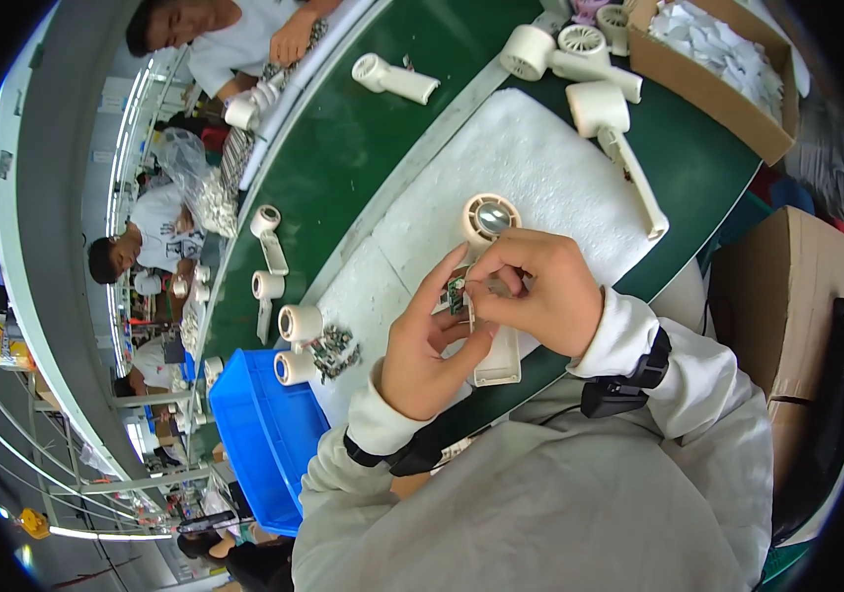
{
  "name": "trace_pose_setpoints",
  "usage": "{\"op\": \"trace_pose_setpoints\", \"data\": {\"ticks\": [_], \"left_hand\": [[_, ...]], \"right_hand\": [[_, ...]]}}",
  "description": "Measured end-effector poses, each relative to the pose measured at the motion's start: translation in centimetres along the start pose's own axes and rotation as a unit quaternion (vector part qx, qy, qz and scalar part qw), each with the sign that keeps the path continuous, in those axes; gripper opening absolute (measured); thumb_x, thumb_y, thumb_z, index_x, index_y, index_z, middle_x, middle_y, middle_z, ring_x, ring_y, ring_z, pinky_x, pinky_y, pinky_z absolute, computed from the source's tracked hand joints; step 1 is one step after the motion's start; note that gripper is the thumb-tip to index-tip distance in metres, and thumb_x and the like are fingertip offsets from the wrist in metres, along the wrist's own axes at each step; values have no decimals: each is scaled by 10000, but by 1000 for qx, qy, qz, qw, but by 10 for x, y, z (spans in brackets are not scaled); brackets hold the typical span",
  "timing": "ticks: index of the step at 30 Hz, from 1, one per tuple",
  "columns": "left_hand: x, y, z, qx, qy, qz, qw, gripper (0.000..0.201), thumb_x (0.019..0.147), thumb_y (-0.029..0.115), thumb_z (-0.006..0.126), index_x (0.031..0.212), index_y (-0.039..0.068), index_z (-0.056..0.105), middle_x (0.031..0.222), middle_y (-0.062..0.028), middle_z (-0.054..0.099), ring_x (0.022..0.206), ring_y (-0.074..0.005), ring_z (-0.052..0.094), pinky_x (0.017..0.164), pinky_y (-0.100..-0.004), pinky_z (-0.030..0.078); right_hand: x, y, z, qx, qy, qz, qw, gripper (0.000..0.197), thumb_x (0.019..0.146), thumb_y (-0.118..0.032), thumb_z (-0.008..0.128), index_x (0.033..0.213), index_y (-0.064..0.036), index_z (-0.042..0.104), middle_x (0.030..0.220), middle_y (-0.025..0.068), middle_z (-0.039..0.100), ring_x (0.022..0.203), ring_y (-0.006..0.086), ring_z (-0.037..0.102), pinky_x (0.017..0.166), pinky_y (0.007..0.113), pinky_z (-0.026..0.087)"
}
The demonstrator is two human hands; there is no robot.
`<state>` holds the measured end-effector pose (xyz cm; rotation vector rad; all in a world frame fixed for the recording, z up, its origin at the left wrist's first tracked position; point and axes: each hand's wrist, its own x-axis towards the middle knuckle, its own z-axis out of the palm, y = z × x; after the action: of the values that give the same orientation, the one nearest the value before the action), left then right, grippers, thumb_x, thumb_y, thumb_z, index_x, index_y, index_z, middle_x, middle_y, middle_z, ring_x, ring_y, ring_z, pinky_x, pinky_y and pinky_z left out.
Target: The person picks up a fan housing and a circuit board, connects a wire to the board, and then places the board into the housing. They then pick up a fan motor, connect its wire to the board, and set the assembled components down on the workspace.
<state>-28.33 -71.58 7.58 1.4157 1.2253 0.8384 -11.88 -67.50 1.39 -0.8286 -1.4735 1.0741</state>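
Observation:
A small green circuit board point(457, 294) is held up between my two hands, over a cream handheld-fan housing. My left hand point(427, 350) is closed around the board's left side, thumb and fingers curled about it. My right hand point(538, 291) pinches at its right edge. What else the fingertips touch is hidden. Beneath lies the fan housing, its round head point(490, 216) with a shiny metallic disc beyond my fingers, and its hollow handle point(499, 361) showing below them. The housing rests on a white foam sheet point(555, 148).
Several circuit boards point(335, 352) lie piled at left, beside two fan heads point(296, 345) and a blue bin point(269, 434). More fan housings point(394, 79) sit on the green conveyor belt point(333, 168). A cardboard box point(777, 133) of white pieces stands far right. Co-workers sit across the belt.

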Motion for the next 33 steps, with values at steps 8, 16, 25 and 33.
{"op": "trace_pose_setpoints", "data": {"ticks": [8,16,25,33], "left_hand": [[86,7,-75,-157,22,-78,984,552,841,-47,599,1382,-15,495,1203,-210,635,1015,-309,693,865,-362,559],[203,-58,-215,-127,186,-60,972,569,979,-26,550,1492,31,309,1231,-247,614,1061,-394,676,969,-473,554],[176,-64,-249,67,206,-195,956,547,933,-19,616,1438,70,425,1118,-206,668,1087,-384,668,901,-468,588],[153,-97,-330,635,271,-135,710,548,810,285,805,1259,41,606,1144,-205,691,936,-277,731,765,-428,601]], "right_hand": [[10,15,-19,-77,33,35,996,87,820,-97,717,896,-56,709,653,31,564,571,166,526,573,304,428],[8,27,-9,-258,-76,-100,958,85,849,-143,642,823,-63,654,776,86,687,722,292,655,736,395,502],[4,36,-12,-266,-60,-115,955,35,834,-110,683,861,-86,679,694,31,650,638,221,626,725,338,473],[8,31,-9,-281,-69,-124,949,41,825,-108,691,859,-88,681,685,31,642,634,214,622,721,331,469]]}}
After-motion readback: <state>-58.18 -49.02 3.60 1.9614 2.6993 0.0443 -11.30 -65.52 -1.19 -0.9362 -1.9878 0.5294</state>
